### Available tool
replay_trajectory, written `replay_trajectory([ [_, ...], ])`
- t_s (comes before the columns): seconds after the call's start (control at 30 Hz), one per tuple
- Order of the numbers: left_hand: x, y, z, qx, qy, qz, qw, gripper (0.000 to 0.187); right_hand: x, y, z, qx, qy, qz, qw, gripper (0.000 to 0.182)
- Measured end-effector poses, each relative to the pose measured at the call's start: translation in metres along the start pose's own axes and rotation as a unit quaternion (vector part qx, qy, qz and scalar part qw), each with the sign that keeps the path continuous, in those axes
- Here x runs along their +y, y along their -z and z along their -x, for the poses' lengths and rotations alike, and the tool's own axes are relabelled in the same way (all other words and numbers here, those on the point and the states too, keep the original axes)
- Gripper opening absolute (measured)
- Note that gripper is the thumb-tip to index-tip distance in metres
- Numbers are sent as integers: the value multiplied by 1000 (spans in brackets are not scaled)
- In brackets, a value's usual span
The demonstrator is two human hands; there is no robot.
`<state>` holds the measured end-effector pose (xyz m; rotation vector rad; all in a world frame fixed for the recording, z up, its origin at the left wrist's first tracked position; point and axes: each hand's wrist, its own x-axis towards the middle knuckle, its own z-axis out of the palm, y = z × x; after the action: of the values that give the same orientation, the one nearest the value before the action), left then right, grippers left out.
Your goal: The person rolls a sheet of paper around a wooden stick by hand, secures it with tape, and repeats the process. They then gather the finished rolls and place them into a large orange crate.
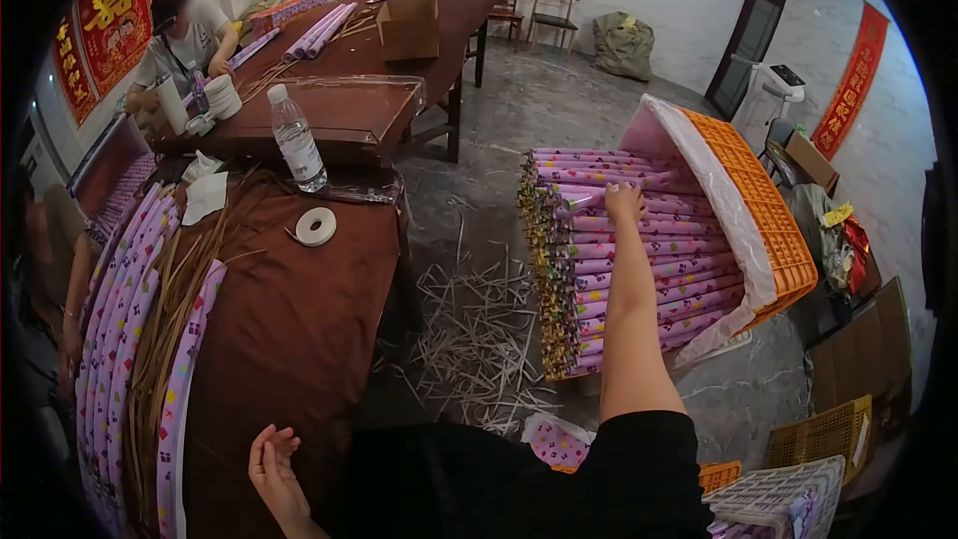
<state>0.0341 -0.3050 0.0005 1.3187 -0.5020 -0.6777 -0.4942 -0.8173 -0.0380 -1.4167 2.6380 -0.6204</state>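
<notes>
My right hand (625,204) reaches out over a pile of purple patterned rolls (649,265) and has its fingers around one roll at the top of the pile. The fingertips are partly hidden. The rolls lie side by side in an orange plastic crate (763,205) lined with white sheeting, their gold-coloured ends facing left. Beside the brown-covered table (289,339), my left hand (275,474) hangs near its front edge, holding nothing, with loosely curled fingers apart.
On the table are more purple rolls (125,289), brown strips (175,309), a water bottle (297,140) and a white tape roll (315,227). Paper strips (474,339) litter the floor. One person (185,40) sits at the far table; another person's arm (75,284) shows at left.
</notes>
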Motion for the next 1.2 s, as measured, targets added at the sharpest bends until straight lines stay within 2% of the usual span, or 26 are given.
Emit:
replay_trajectory([
  [0.03, 0, 0, 0, 5, 4, 6, 1000, 28, 0, -4, -2, 0, 0, 0, 1000, 51],
  [0.1, -1, 3, -1, -1, 1, 2, 1000, 30, -2, -17, -6, 28, 100, 56, 993, 49],
  [0.13, -1, 2, -2, -8, -2, -2, 1000, 31, -2, -23, -10, 28, 101, 56, 993, 49],
  [0.2, 14, -13, 8, 20, 6, -12, 1000, 31, -9, -35, -19, 29, 342, 128, 931, 52],
  [0.23, 16, -18, 9, 36, 10, -18, 999, 31, -20, -43, -20, 28, 415, 131, 900, 55],
  [0.3, 16, -20, 10, 52, 9, -10, 999, 31, -48, -52, -22, -169, 342, 225, 897, 54],
  [0.4, 0, 3, 0, 54, 1, -6, 999, 31, -67, -31, -11, -141, 358, 284, 878, 45],
  [0.43, -2, 3, -1, 52, 1, -10, 999, 30, -74, -29, -12, -102, 344, 278, 891, 37],
  [0.5, -1, 0, 0, 55, -1, -23, 998, 30, -78, -37, -24, 107, 402, 184, 891, 28],
  [0.53, 0, -2, 1, 56, -1, -29, 998, 30, -87, -38, -34, 166, 387, 180, 889, 21],
  [0.57, 0, -3, 1, 58, -1, -33, 998, 30, -94, -40, -43, 165, 388, 179, 889, 21],
  [0.63, -1, -4, -1, 62, -2, -43, 997, 30, -105, -35, -50, 248, 327, 196, 891, 22],
  [0.67, -1, -5, -3, 63, -2, -51, 997, 30, -109, -35, -56, 228, 314, 198, 900, 23],
  [0.73, -2, -7, -5, 66, -1, -65, 996, 29, -115, -49, -72, 252, 284, 234, 895, 14],
  [0.77, -2, -9, -7, 66, 0, -71, 995, 29, -120, -48, -68, 281, 284, 241, 884, 14],
  [0.9, -2, -12, -10, 73, 1, -92, 993, 29, -140, -57, -64, 289, 227, 242, 898, 17],
  [0.97, -3, -12, -12, 72, 1, -102, 992, 29, -132, -62, -73, 234, 222, 261, 910, 21],
  [1.0, -4, -13, -13, 73, 1, -106, 992, 28, -131, -53, -67, 188, 187, 273, 925, 25],
  [1.03, -4, -13, -14, 73, 1, -111, 991, 28, -119, -64, -76, 189, 185, 274, 925, 25],
  [1.13, -5, -14, -16, 74, 0, -116, 990, 28, -105, -72, -88, 89, 171, 220, 956, 32],
  [1.17, -6, -14, -16, 75, 1, -118, 990, 28, -104, -72, -90, 92, 167, 222, 956, 32],
  [1.2, -6, -15, -17, 75, -1, -119, 990, 28, -102, -74, -94, 138, 163, 195, 957, 30],
])
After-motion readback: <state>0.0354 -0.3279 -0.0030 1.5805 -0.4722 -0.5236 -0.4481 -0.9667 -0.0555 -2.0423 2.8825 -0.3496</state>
